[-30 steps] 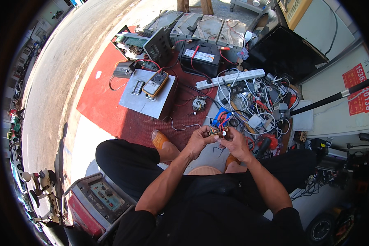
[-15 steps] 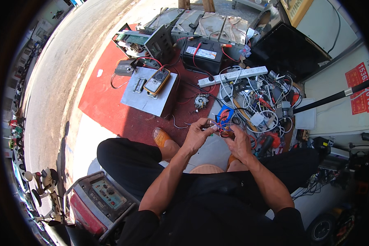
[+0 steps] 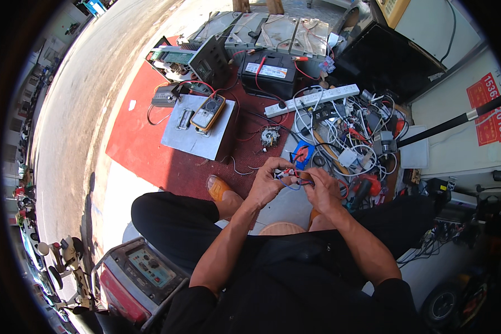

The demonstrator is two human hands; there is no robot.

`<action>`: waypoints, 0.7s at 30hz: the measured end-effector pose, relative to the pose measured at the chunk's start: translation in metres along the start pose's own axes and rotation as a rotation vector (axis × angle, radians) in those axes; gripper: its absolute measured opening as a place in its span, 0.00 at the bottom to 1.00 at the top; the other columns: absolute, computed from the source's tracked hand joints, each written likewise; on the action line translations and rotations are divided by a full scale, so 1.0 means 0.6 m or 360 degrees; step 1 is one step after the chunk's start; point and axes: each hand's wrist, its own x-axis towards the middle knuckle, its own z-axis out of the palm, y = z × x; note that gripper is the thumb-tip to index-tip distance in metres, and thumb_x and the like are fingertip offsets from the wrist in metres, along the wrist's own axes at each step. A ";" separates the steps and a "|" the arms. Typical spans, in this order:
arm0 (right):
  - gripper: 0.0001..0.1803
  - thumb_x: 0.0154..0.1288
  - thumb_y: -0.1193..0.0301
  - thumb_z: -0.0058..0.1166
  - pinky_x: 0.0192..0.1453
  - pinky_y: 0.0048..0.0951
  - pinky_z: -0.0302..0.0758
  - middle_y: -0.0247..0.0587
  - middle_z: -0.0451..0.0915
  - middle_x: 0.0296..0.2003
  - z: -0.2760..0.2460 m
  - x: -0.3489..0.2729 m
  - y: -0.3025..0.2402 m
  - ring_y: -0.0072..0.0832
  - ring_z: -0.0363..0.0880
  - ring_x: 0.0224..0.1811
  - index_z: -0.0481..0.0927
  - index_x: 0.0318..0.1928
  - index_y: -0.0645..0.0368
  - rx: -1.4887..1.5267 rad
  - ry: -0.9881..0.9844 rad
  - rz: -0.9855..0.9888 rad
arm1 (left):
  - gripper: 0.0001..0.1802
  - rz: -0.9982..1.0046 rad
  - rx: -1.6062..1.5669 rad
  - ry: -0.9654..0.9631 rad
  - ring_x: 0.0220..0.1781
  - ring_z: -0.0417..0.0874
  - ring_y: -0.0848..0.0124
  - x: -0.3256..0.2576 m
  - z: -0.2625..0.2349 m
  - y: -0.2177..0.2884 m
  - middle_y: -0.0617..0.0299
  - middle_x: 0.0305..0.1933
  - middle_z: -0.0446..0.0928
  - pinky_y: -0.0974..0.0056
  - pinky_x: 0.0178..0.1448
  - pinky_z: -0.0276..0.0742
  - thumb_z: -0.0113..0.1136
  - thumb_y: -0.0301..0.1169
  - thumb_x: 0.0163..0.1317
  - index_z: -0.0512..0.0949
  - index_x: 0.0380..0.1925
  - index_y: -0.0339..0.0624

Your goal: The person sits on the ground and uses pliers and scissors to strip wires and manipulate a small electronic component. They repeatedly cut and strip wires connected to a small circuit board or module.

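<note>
Both my hands are closed in front of my lap, their fingertips almost meeting. Between them runs a small bundle of thin wires [image 3: 296, 179], blue and red among them. My left hand [image 3: 265, 186] pinches one end, where a small pale part shows near the fingertips; its kind is too small to tell. My right hand [image 3: 324, 192] grips the other end with fingers and thumb. A blue loop of wire hangs between the hands. Just beyond them lies a blue pouch or case [image 3: 302, 155] with a red patch.
A yellow-edged multimeter [image 3: 209, 111] rests on a silver metal box [image 3: 189, 142]. Behind stands a black battery [image 3: 268, 75] with clip leads. A white power strip [image 3: 313, 101] and tangled cables [image 3: 353, 133] lie at right. A red generator [image 3: 131, 281] stands at lower left.
My hands have turned the wire bundle, and the blue wire now hangs lower between them. The right fingers have closed further over it. The view has shifted slightly.
</note>
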 end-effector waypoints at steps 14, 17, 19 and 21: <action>0.14 0.61 0.75 0.68 0.43 0.47 0.81 0.53 0.86 0.41 0.004 0.004 -0.008 0.54 0.87 0.41 0.83 0.48 0.60 0.0081 0.0061 0.0076 | 0.06 -0.0871 -0.1291 0.0239 0.52 0.88 0.66 -0.008 -0.010 -0.011 0.58 0.52 0.87 0.54 0.61 0.87 0.65 0.33 0.79 0.82 0.45 0.44; 0.14 0.62 0.75 0.68 0.43 0.46 0.81 0.52 0.87 0.40 0.004 0.005 -0.007 0.53 0.87 0.40 0.84 0.49 0.60 0.0085 0.0008 0.0126 | 0.05 -0.0918 -0.1294 0.0235 0.51 0.87 0.65 -0.008 -0.015 -0.009 0.58 0.51 0.87 0.53 0.61 0.87 0.65 0.33 0.78 0.82 0.45 0.45; 0.14 0.62 0.75 0.68 0.43 0.45 0.81 0.52 0.87 0.40 0.002 0.006 -0.008 0.53 0.87 0.40 0.84 0.49 0.60 0.0106 -0.0014 0.0117 | 0.05 -0.0928 -0.1273 0.0229 0.50 0.87 0.65 -0.008 -0.016 -0.009 0.59 0.49 0.87 0.53 0.60 0.87 0.65 0.33 0.78 0.82 0.45 0.45; 0.14 0.62 0.75 0.68 0.43 0.44 0.81 0.52 0.87 0.40 0.001 0.007 -0.010 0.52 0.88 0.40 0.84 0.49 0.60 0.0142 -0.0022 0.0120 | 0.05 -0.0946 -0.1245 0.0250 0.49 0.87 0.66 -0.007 -0.016 -0.010 0.60 0.48 0.87 0.54 0.58 0.87 0.65 0.34 0.78 0.82 0.45 0.46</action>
